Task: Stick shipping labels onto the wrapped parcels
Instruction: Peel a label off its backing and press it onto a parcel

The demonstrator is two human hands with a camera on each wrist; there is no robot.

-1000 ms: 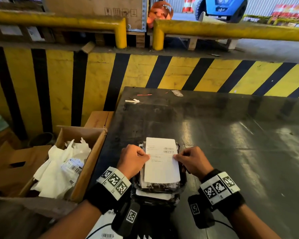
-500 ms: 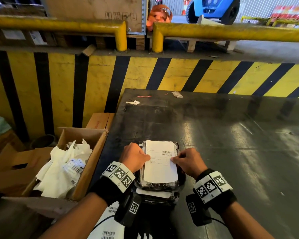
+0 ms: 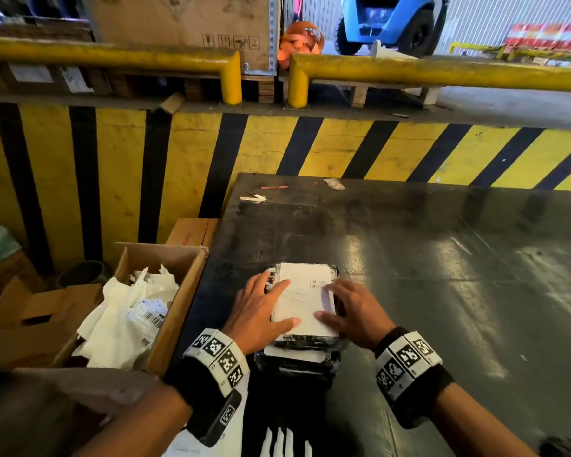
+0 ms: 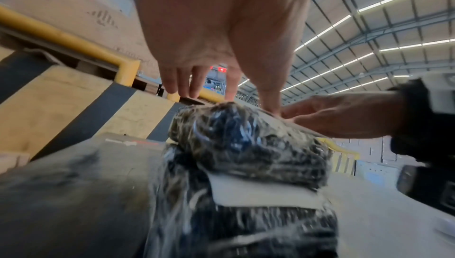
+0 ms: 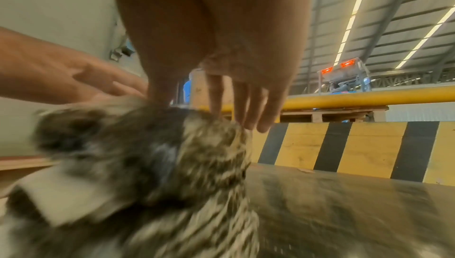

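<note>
White label is being pressed onto the top parcel by left hand and right hand, fingers flat and spread; smoothing centre outward should be avoiding creases.

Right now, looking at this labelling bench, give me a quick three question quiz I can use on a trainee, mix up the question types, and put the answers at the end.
1. True or false: both hands lie flat on the shipping label.
2. Multiple choice: the labelled parcel sits on A) bare table, B) another wrapped parcel, C) the cardboard box.
3. Short answer: what fills the cardboard box left of the table?

Key
1. True. The left hand and right hand press the label with straight fingers.
2. B. A lower parcel with its own white label shows beneath it.
3. White paper waste, apparently label backings, with a barcoded sheet among it.
</note>
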